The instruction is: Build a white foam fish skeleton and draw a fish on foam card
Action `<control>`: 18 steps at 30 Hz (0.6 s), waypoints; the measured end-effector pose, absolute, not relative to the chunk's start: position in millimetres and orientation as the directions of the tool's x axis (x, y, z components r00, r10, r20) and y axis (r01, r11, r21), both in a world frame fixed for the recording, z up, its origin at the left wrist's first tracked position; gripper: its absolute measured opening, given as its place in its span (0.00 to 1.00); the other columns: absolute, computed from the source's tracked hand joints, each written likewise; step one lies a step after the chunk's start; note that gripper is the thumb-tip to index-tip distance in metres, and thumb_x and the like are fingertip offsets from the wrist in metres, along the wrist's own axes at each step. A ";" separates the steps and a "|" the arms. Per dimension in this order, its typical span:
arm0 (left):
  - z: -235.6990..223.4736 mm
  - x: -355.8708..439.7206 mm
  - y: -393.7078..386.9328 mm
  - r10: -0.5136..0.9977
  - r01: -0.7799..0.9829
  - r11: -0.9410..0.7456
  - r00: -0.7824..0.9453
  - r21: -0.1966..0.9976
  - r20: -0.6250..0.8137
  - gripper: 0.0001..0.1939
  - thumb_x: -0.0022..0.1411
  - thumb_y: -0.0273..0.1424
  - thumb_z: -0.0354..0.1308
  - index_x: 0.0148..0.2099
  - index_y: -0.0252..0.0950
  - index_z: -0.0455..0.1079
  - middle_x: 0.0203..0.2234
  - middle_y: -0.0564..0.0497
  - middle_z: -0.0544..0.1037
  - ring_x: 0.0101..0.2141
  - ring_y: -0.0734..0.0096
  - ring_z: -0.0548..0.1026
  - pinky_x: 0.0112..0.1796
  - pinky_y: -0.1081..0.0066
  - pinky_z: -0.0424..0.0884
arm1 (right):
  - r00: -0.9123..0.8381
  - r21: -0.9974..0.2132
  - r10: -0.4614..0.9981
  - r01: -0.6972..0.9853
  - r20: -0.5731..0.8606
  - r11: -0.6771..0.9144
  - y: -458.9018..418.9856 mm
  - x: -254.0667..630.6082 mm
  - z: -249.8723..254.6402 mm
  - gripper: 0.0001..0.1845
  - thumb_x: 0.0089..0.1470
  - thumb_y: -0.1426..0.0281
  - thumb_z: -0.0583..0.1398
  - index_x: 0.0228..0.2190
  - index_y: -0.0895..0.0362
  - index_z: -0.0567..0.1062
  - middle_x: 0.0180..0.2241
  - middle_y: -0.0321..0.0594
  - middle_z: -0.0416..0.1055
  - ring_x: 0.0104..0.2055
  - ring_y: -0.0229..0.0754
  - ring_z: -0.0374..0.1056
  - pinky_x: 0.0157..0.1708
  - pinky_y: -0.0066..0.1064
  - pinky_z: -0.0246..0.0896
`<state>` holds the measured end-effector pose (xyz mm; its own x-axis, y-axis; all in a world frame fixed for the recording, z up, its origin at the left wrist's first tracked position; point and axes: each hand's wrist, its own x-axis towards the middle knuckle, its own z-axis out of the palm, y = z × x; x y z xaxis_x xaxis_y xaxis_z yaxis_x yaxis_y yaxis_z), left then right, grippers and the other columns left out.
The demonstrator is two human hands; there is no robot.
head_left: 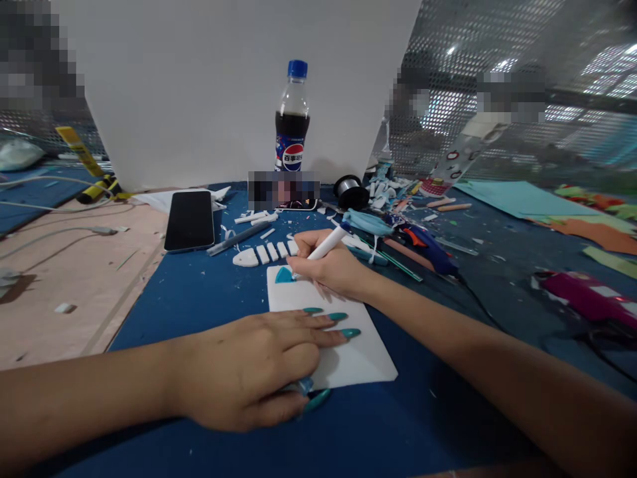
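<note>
A white foam sheet [358, 355] lies on the blue mat [209, 292] in front of me. My left hand [253, 365] rests flat on its near left part, fingers stretched out, holding it down. My right hand [331, 269] is closed round a white marker [326, 245], whose tip touches the sheet's far left corner beside a small teal shape [283, 275]. Just beyond the sheet lies a row of small white cut foam pieces [263, 254].
A black phone [190, 220] and a grey pen [237, 238] lie at the far left of the mat. A cola bottle [292, 119] stands before a white board [223, 86]. A blue glue gun [432, 249], a wire spool [351, 190], scraps and coloured paper lie to the right.
</note>
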<state>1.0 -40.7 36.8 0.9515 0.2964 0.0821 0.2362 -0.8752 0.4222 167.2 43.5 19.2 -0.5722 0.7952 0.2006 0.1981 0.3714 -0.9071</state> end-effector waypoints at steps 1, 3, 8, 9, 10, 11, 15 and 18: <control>36.7 0.9 -40.8 0.297 0.236 -0.874 0.951 0.425 0.082 0.09 0.63 0.30 0.50 0.43 0.29 0.66 0.60 0.37 0.61 0.62 0.56 0.56 0.61 0.61 0.56 | -0.572 -0.910 0.796 0.192 0.200 0.367 43.2 167.1 19.6 0.21 0.49 0.75 0.60 0.16 0.56 0.53 0.16 0.26 0.45 0.19 0.29 0.43 0.18 0.25 0.41; 36.7 0.9 -41.0 0.297 0.235 -0.874 0.951 0.425 0.085 0.08 0.63 0.29 0.50 0.42 0.30 0.65 0.60 0.37 0.61 0.61 0.56 0.57 0.61 0.61 0.57 | -0.581 -0.920 0.791 0.176 0.190 0.350 42.7 166.8 20.8 0.20 0.49 0.73 0.60 0.16 0.56 0.54 0.16 0.26 0.45 0.18 0.29 0.44 0.19 0.25 0.43; 37.1 1.1 -40.8 0.290 0.219 -0.878 0.951 0.426 0.108 0.08 0.63 0.29 0.51 0.42 0.29 0.66 0.59 0.36 0.62 0.62 0.57 0.56 0.61 0.61 0.57 | -0.519 -0.924 0.830 0.175 0.206 0.339 43.0 166.0 21.6 0.20 0.46 0.77 0.59 0.16 0.56 0.52 0.15 0.25 0.45 0.18 0.29 0.44 0.19 0.25 0.42; 37.1 1.1 -40.7 0.288 0.218 -0.876 0.952 0.429 0.106 0.09 0.63 0.29 0.51 0.42 0.29 0.66 0.59 0.35 0.62 0.62 0.57 0.56 0.61 0.62 0.56 | -0.506 -0.921 0.835 0.178 0.217 0.347 43.4 165.8 21.0 0.20 0.45 0.78 0.59 0.15 0.56 0.52 0.15 0.25 0.45 0.18 0.29 0.44 0.19 0.25 0.41; 37.1 1.0 -40.6 0.288 0.219 -0.875 0.952 0.433 0.101 0.09 0.63 0.29 0.50 0.43 0.28 0.66 0.59 0.35 0.62 0.62 0.57 0.56 0.61 0.62 0.56 | -0.501 -0.917 0.836 0.183 0.224 0.355 43.7 165.7 20.4 0.19 0.44 0.78 0.58 0.15 0.56 0.51 0.15 0.25 0.44 0.18 0.29 0.44 0.18 0.25 0.40; 37.0 1.0 -40.6 0.289 0.221 -0.873 0.952 0.435 0.097 0.09 0.63 0.29 0.50 0.43 0.28 0.66 0.60 0.36 0.62 0.62 0.57 0.56 0.61 0.62 0.56 | -0.500 -0.913 0.835 0.188 0.229 0.363 43.9 165.7 19.8 0.19 0.44 0.79 0.58 0.15 0.56 0.51 0.15 0.26 0.44 0.18 0.29 0.44 0.18 0.25 0.40; 37.2 0.8 -40.8 0.294 0.227 -0.874 0.951 0.430 0.095 0.09 0.63 0.29 0.50 0.43 0.28 0.66 0.60 0.36 0.62 0.62 0.57 0.56 0.61 0.62 0.55 | -0.502 -0.900 0.827 0.193 0.252 0.391 44.0 165.4 18.8 0.18 0.43 0.79 0.57 0.15 0.56 0.52 0.15 0.26 0.44 0.18 0.29 0.44 0.18 0.26 0.39; 38.0 1.1 -41.3 0.290 0.223 -0.873 0.952 0.433 0.094 0.09 0.63 0.29 0.50 0.43 0.29 0.66 0.60 0.36 0.62 0.62 0.57 0.56 0.61 0.61 0.56 | -0.510 -0.888 0.818 0.200 0.266 0.414 43.5 165.5 19.1 0.18 0.43 0.80 0.56 0.14 0.56 0.52 0.15 0.26 0.44 0.18 0.29 0.44 0.19 0.26 0.39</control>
